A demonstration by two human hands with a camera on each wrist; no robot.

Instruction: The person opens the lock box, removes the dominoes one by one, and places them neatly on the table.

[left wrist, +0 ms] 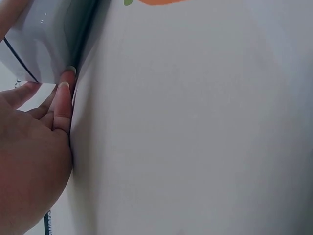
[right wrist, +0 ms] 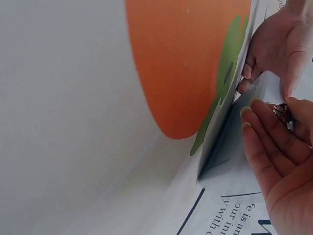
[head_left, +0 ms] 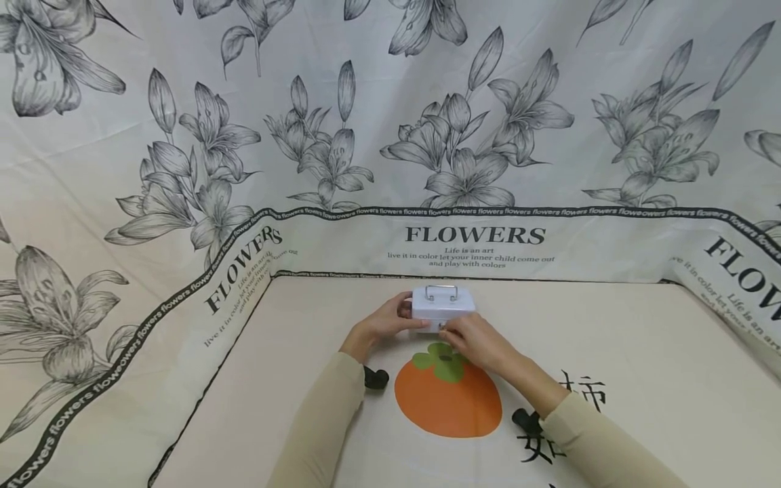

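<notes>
A small white lockable cash box (head_left: 443, 310) with a wire handle (head_left: 441, 293) on its lid stands on the table, lid down. My left hand (head_left: 389, 320) grips its left side, thumb along the front and fingers round the side. In the left wrist view, fingertips (left wrist: 63, 98) touch the box low down near the tablecloth. My right hand (head_left: 478, 339) is at the lock on the box's front. Between its thumb and forefinger it pinches small metal keys (right wrist: 284, 117), seen in the right wrist view. Whether a key is inside the lock is hidden by the fingers.
The pale tablecloth (head_left: 610, 325) bears a printed orange persimmon (head_left: 448, 403) just in front of the box, and black characters to the right. A flower-printed curtain (head_left: 342, 135) rises behind and at both sides. Black camera mounts (head_left: 375, 378) sit on the wrists.
</notes>
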